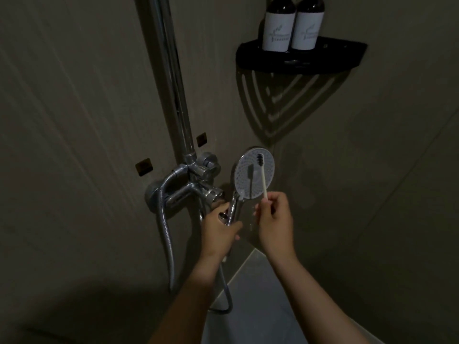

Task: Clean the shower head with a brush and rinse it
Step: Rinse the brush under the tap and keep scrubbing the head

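Note:
A round chrome shower head with a white nozzle face points toward me in the middle of the view. My left hand grips its chrome handle from below. My right hand pinches the lower end of a white toothbrush. Its dark bristles sit over the upper right part of the nozzle face, and its shadow falls across the face. No water is running.
The chrome mixer valve and riser pipe are on the wall just left of the shower head, with the metal hose looping down. A black corner shelf holds two dark bottles above right.

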Tool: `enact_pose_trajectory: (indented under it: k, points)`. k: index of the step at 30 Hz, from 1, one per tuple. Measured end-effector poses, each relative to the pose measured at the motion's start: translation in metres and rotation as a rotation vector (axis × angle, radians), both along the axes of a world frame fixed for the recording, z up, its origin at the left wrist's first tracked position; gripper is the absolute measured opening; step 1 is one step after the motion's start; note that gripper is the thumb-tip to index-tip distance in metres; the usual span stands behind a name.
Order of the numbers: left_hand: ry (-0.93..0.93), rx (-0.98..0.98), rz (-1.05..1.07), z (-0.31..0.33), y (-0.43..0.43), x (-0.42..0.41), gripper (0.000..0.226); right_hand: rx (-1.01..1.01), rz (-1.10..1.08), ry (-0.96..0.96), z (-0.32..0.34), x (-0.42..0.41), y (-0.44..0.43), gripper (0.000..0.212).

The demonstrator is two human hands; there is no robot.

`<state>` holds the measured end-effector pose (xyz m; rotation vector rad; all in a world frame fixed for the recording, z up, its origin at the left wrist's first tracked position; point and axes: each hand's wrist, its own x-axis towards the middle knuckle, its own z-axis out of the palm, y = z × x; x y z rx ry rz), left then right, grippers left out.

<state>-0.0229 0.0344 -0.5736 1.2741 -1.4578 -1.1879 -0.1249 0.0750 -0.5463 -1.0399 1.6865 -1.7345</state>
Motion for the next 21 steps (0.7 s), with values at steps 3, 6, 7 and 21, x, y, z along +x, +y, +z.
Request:
enact_pose_trajectory:
  k: [3,6,7,21]
  points:
    - [0.03,0.019,0.007,0.0,0.002,0.001,0.038,0.002,0.003,-0.014,-0.001,0.002,0.003,0.009]
    - [0.053,0.083,0.044,0.0,0.006,0.001,0.034,0.008,-0.004,-0.019,-0.001,0.003,0.005,0.01]
    - [0.06,0.102,0.052,0.0,0.008,0.001,0.033,0.01,-0.002,-0.027,-0.001,0.004,0.006,0.011]
    - [0.18,0.143,0.049,0.013,0.026,-0.005,0.018,0.021,0.02,-0.037,0.01,0.003,0.027,0.013]
